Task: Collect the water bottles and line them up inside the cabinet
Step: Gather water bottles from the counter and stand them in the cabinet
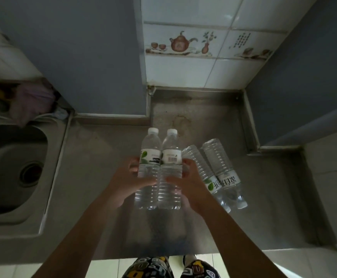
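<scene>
Two clear water bottles with white caps stand side by side above the steel counter [95, 177]. My left hand [127, 181] grips the left bottle [148, 157] around its middle. The right bottle [170, 157] is held the same way by my right hand [189, 183]. Just to the right, two more bottles lie on the counter with their caps toward me: one [201, 169] next to my right hand, the other [223, 169] beyond it. No cabinet interior is in view.
A steel sink [13, 169] with a round drain fills the left side. Cloths and a yellow item [29, 101] are piled behind it. Blue-grey panels [73, 57] and a tiled wall [203, 57] rise behind the counter. The counter's front edge runs near my legs.
</scene>
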